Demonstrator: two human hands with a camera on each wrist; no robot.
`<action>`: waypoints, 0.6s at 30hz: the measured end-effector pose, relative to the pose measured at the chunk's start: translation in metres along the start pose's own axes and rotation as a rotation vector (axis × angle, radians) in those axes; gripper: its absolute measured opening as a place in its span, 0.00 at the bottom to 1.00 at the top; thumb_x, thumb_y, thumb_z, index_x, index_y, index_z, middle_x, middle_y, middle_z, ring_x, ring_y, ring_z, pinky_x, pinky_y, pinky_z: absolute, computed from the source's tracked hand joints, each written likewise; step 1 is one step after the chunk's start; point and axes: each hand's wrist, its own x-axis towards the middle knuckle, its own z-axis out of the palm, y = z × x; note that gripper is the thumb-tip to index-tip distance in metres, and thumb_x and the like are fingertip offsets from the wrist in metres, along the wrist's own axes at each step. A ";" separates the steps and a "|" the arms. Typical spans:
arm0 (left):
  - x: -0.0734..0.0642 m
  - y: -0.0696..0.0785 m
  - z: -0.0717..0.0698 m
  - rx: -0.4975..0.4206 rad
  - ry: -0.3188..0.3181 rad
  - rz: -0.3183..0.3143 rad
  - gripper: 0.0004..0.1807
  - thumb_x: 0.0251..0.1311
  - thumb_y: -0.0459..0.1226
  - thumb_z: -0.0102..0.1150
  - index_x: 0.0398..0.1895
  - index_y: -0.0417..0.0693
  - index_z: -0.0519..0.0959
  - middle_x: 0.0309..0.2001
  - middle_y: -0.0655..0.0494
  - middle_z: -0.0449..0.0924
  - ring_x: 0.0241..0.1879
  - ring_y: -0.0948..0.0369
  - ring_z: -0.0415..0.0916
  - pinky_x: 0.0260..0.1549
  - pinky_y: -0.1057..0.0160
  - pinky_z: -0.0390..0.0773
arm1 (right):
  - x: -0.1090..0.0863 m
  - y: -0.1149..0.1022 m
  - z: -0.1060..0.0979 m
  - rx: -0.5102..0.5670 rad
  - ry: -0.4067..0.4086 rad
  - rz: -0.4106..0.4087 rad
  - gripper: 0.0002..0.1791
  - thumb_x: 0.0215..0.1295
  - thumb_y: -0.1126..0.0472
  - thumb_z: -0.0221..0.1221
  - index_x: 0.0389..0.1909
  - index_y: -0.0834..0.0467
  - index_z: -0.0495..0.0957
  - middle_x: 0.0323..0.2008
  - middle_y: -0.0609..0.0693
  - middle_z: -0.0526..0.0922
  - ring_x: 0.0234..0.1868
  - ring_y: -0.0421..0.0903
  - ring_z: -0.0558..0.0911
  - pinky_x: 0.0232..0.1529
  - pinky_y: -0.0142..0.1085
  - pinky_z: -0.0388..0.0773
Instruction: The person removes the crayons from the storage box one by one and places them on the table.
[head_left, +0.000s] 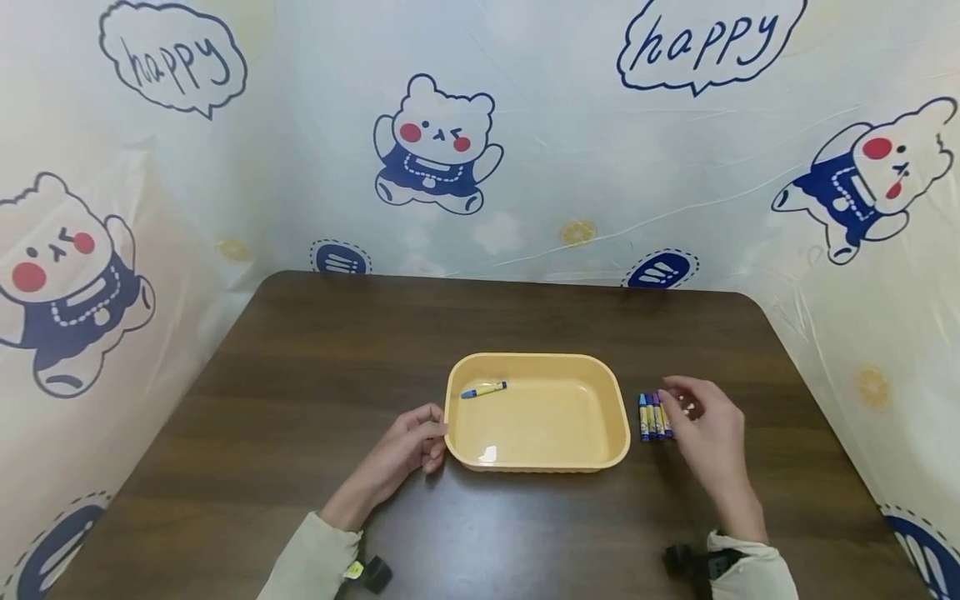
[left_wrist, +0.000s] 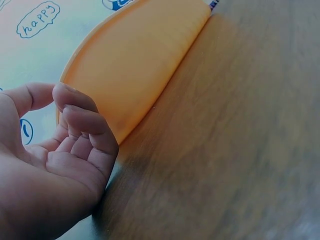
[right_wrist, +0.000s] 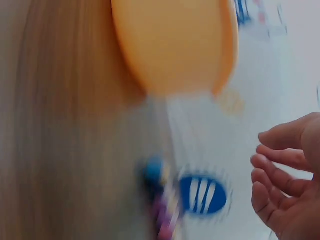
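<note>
A shallow yellow plastic tray (head_left: pixel 540 454) stands on the table, and one blue-tipped crayon (head_left: pixel 483 390) lies inside it near the left wall. My left hand (head_left: pixel 411 442) is at the tray's left side, where thumb and index finger pinch the rim; the left wrist view shows the other fingers curled below it. To the right of the tray lies a row of several crayons (head_left: pixel 651 417) with blue and purple ends. Over the right part of that row hovers my right hand (head_left: pixel 708 421), partly hiding it. Its fingers are bent loosely and apart from the thumb, holding nothing (right_wrist: pixel 287 175).
The dark brown wooden table (head_left: pixel 337 358) has rounded far corners. A pale printed sheet (head_left: pixel 540 167) with bears and "happy" bubbles hangs behind it and along both sides. Small black devices (head_left: pixel 377 575) sit at the wrists over light sleeves.
</note>
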 end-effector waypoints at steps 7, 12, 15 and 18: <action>0.002 -0.001 0.000 -0.005 -0.024 0.016 0.07 0.72 0.36 0.50 0.38 0.40 0.68 0.23 0.53 0.68 0.20 0.60 0.67 0.20 0.67 0.71 | 0.008 -0.072 0.033 0.108 -0.234 -0.322 0.14 0.62 0.68 0.66 0.50 0.61 0.82 0.42 0.53 0.84 0.42 0.48 0.80 0.40 0.39 0.79; 0.002 -0.001 -0.002 -0.009 -0.041 0.029 0.07 0.71 0.35 0.51 0.37 0.40 0.68 0.23 0.54 0.68 0.20 0.61 0.66 0.20 0.67 0.71 | 0.029 -0.119 0.067 0.084 -0.563 -0.319 0.17 0.67 0.65 0.62 0.57 0.62 0.80 0.52 0.55 0.84 0.52 0.52 0.81 0.52 0.46 0.79; 0.002 -0.002 -0.001 -0.021 -0.033 0.030 0.06 0.71 0.34 0.52 0.37 0.40 0.68 0.22 0.55 0.67 0.20 0.61 0.66 0.19 0.67 0.70 | 0.038 -0.140 0.094 0.021 -0.782 -0.317 0.17 0.67 0.66 0.61 0.55 0.64 0.80 0.53 0.56 0.83 0.56 0.53 0.80 0.58 0.47 0.76; 0.001 -0.003 0.001 -0.025 -0.023 0.022 0.06 0.70 0.33 0.52 0.37 0.40 0.68 0.22 0.55 0.67 0.19 0.61 0.66 0.19 0.67 0.70 | 0.038 -0.148 0.120 -0.066 -0.889 -0.384 0.13 0.63 0.72 0.58 0.48 0.66 0.81 0.45 0.57 0.85 0.48 0.52 0.82 0.51 0.44 0.78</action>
